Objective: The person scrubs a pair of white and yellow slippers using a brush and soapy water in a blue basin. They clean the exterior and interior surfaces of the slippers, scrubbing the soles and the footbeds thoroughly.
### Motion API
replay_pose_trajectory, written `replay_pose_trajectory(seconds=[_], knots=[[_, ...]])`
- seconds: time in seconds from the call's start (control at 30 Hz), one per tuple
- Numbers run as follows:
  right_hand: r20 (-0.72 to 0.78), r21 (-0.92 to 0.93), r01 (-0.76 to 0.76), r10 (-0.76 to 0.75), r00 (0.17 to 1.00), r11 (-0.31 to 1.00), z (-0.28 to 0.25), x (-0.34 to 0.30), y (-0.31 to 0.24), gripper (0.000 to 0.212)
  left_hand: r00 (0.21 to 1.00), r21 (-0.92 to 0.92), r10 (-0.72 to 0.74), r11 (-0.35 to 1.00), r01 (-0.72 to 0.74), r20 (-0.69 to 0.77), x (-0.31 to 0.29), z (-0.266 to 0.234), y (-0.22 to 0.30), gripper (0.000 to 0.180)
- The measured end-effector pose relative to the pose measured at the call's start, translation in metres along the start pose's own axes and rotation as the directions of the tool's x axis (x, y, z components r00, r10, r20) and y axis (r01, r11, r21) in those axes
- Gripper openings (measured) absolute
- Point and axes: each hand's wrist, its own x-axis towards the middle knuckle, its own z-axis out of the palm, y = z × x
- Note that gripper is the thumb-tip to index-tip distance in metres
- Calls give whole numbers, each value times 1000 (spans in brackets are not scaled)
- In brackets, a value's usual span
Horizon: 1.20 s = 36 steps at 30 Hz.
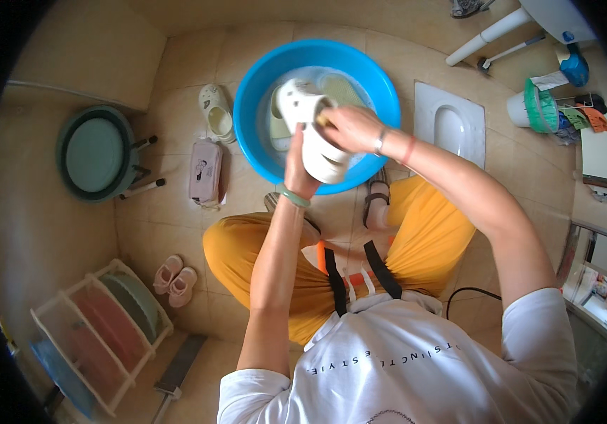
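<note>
A white clog [291,99] with dark charms is held tilted over a blue basin [245,134]. My left hand [299,169] grips the clog from below and the near side. My right hand [354,128] reaches into the clog's opening, its fingers closed round a small yellowish-tan thing [325,117], mostly hidden and blurred. Under the clog, the basin holds whitish, sudsy water and pale green footwear [342,90], partly covered by my hands and the clog.
Another white clog [216,113] stands left of the basin, near a pinkish-grey case [205,171]. A squat toilet [450,124] is set in the floor on the right. Small pink shoes [175,281] and a rack of basins [102,332] are at lower left.
</note>
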Motion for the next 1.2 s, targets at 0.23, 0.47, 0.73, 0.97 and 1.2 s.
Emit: replay_pose_trajectory(seconds=[0.23,0.47,0.73,0.97,1.2], knots=[[-37,-102,-58,55,998,993,10,11,1,28,996,20,-94,995,93,12,2,2,-3,57],[45,58,109,-111,993,992,-9,-37,-8,22,1000,66,3,998,-4,6,-2,-11,14,53],[-113,-126,-50,35,993,991,15,16,13,27,998,44,-58,997,58,10,4,11,-12,55],[46,219,110,-123,991,969,-9,-40,-9,26,999,58,18,998,-21,51,-4,-13,13,54],[-184,-176,-143,110,977,974,23,23,20,29,996,35,-84,996,83,18,8,14,-17,68]])
